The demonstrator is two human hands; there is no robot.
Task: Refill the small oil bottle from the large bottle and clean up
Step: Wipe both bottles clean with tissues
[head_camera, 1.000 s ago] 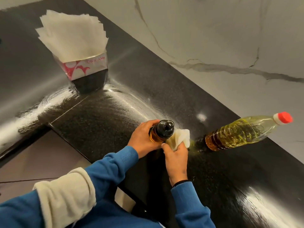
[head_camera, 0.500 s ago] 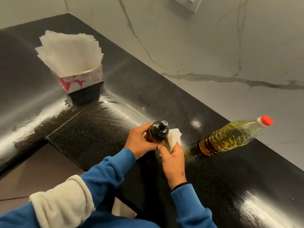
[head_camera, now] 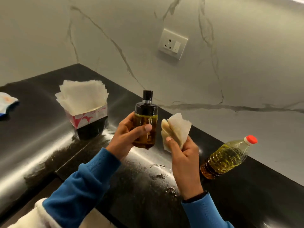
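My left hand (head_camera: 126,139) grips the small oil bottle (head_camera: 145,122) and holds it upright above the black counter (head_camera: 41,142). The bottle is glass, full of amber oil, with a black cap and spout on. Just to its right my right hand (head_camera: 182,155) pinches a folded, oil-stained paper napkin (head_camera: 175,129), a little apart from the bottle. The large plastic oil bottle (head_camera: 225,157) with a red cap stands on the counter at the right, partly filled with yellow oil.
A red and white box of paper napkins (head_camera: 83,104) stands on the counter at the left. A blue and white packet (head_camera: 6,104) lies at the far left edge. Oily smears (head_camera: 158,170) mark the counter below my hands. A wall socket (head_camera: 172,43) sits on the marble backsplash.
My left hand has lifted the small bottle off the counter and turned it upright. My right hand has drawn the napkin away from the bottle. The view has tilted up toward the wall.
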